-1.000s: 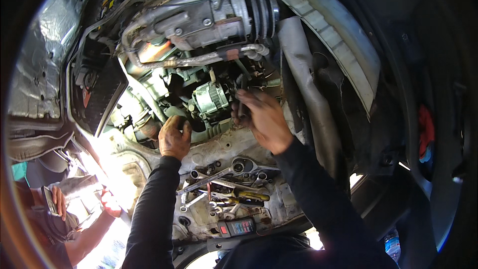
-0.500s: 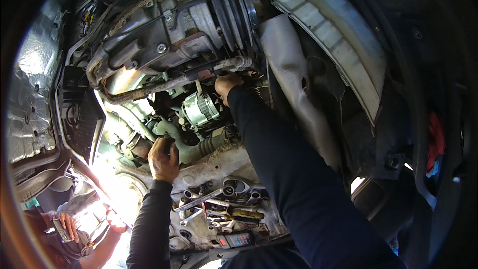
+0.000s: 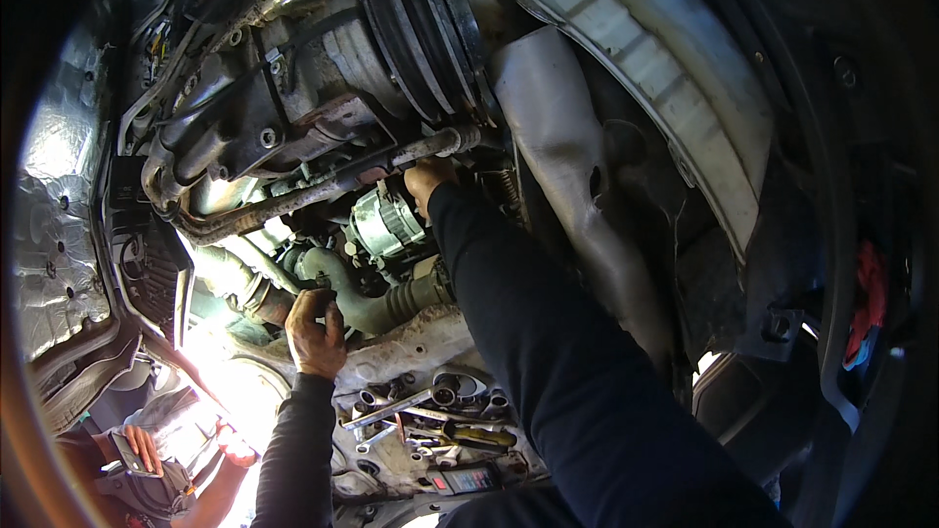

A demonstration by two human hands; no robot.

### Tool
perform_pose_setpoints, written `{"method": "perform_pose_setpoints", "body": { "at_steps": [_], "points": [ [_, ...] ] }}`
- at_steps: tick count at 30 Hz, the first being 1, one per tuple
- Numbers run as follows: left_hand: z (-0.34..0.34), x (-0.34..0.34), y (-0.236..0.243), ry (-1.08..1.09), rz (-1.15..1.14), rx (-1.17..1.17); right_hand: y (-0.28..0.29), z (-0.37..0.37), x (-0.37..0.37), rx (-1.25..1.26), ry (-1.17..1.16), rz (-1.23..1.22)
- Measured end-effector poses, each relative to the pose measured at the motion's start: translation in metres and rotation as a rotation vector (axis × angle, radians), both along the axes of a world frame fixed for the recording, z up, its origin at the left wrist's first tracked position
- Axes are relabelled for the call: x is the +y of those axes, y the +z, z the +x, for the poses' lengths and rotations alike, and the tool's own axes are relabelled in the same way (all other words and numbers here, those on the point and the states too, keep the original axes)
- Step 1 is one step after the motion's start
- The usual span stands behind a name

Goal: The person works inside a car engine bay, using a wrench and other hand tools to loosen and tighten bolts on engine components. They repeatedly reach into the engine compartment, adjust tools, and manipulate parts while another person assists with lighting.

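Observation:
My right hand (image 3: 428, 182) reaches in under a rusty metal pipe (image 3: 323, 198), beside a silver ribbed cylinder (image 3: 386, 223) that looks like an alternator. Its fingertips are hidden behind the parts, so its grip does not show. Lower and to the left, my left hand (image 3: 315, 335) has its fingers curled and the thumb close against them. A small dark piece shows at those fingertips, too small to name. Just right of this hand runs a thick greenish-grey hose (image 3: 391, 305) with a ribbed section.
Wrenches (image 3: 391, 408), yellow-handled pliers (image 3: 479, 435) and a grey-and-red case (image 3: 464, 478) lie on the pale metal below. Black grooved pulleys (image 3: 430, 29) stand above, and a grey duct (image 3: 562, 127) is to the right. At lower left, another person's hand (image 3: 142, 450) holds a flat device.
My view has shifted slightly, so the engine parts sit further left. My left hand's fingers have turned a little, showing the thumb more. My right hand stays beside the cylinder.

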State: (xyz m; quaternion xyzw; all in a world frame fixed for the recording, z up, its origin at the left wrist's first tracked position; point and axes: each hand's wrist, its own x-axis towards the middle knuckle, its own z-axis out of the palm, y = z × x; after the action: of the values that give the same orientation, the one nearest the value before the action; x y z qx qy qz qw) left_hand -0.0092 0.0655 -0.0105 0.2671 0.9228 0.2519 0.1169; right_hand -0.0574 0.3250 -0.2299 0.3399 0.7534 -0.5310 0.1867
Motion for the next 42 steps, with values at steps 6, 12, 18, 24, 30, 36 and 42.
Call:
{"method": "perform_pose_setpoints", "body": {
  "at_steps": [6,12,18,24,30,36,42],
  "points": [
    [0.0,-0.002,0.0,0.009,0.005,-0.011,0.031,-0.008,-0.007,-0.01,-0.57,-0.346],
    [0.0,0.0,0.001,-0.01,0.048,0.028,0.045,-0.007,0.004,-0.161,-0.397,-0.527],
    [-0.001,0.003,0.003,0.045,0.07,-0.048,0.037,0.001,0.003,-0.135,0.054,-0.146],
    [0.001,0.0,0.002,0.047,0.082,-0.042,0.038,0.015,0.005,-0.194,-0.047,-0.091],
    [0.001,-0.001,-0.001,0.052,0.099,-0.037,0.053,0.009,0.004,-0.122,0.145,0.153],
    [0.001,-0.003,-0.001,0.06,0.085,-0.041,0.082,0.01,0.015,-0.158,0.079,0.106],
    [0.001,-0.001,-0.001,0.047,0.085,-0.03,0.081,-0.004,0.025,-0.179,0.031,-0.056]
  ]
}}
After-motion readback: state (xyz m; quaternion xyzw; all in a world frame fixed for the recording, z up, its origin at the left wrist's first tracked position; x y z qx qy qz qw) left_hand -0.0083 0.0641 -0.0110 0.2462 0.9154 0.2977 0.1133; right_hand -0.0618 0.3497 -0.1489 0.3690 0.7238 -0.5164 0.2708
